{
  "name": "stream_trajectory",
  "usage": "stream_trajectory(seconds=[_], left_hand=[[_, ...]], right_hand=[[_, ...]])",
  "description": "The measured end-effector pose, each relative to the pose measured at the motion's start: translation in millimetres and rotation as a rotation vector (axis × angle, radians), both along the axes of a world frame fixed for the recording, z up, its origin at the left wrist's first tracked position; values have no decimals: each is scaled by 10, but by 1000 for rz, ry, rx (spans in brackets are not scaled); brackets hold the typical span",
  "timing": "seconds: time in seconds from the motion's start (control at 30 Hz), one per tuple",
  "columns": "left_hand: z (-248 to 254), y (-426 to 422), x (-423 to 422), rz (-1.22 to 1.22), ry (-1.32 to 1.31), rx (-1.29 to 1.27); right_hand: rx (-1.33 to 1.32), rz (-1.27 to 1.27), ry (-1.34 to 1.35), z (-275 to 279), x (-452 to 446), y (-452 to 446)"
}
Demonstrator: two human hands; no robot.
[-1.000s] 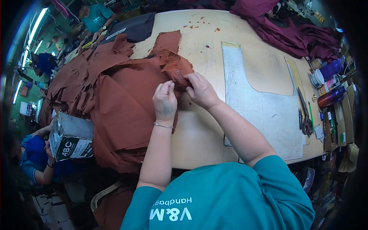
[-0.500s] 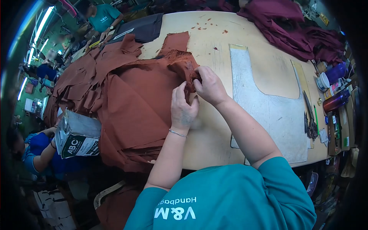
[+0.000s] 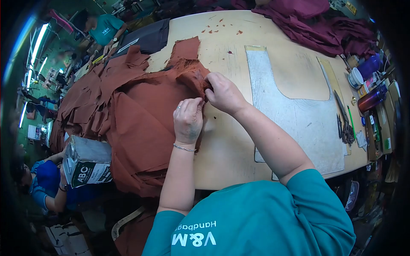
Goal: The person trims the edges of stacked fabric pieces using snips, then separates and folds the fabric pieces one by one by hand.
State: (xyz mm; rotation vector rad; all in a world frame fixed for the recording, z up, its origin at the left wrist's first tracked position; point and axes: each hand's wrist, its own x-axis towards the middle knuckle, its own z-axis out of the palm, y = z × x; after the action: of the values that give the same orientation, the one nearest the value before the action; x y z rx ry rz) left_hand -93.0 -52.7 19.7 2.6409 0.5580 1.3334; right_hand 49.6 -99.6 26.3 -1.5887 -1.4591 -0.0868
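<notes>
Reddish-brown fabric [image 3: 149, 102] lies in layers over the left half of the table, its frayed edge lifted near the middle. My right hand [image 3: 224, 93] pinches that raised edge between thumb and fingers. Just below and to its left, my left hand [image 3: 188, 119] is closed at the fabric's edge, fingertips pressed together on it. The two hands are close together. A pale grey U-shaped template [image 3: 294, 123] lies flat to the right of my right forearm.
Shears [image 3: 347, 128] and a green pencil lie at the table's right edge, near a flask [image 3: 372, 98] and a white tub [image 3: 355, 78]. Maroon fabric [image 3: 303, 30] is heaped at the back right. Co-workers and a metal can [image 3: 89, 164] are at the left.
My left hand was spread half a second ago and has now closed at the fabric edge. The view has shifted slightly. My right hand keeps its pinch.
</notes>
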Motion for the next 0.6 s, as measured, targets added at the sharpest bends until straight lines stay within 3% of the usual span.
stream_trajectory(seconds=[0.17, 0.37, 0.47, 0.57, 0.6], left_hand=[[99, 31, -46, -123, -26, -297], [130, 121, -7, -309, -83, -414], [105, 251, -80, -336, 53, -606], [173, 327, -98, -401, 171, -558], [187, 320, -80, -433, 131, -670]], right_hand=[[-87, 57, -13, 6, 59, -55], [-103, 123, -19, -22, 134, -63], [-138, 135, -40, -11, 203, -82], [-196, 153, -62, -5, 265, -114], [-220, 169, -55, 9, 271, -130]])
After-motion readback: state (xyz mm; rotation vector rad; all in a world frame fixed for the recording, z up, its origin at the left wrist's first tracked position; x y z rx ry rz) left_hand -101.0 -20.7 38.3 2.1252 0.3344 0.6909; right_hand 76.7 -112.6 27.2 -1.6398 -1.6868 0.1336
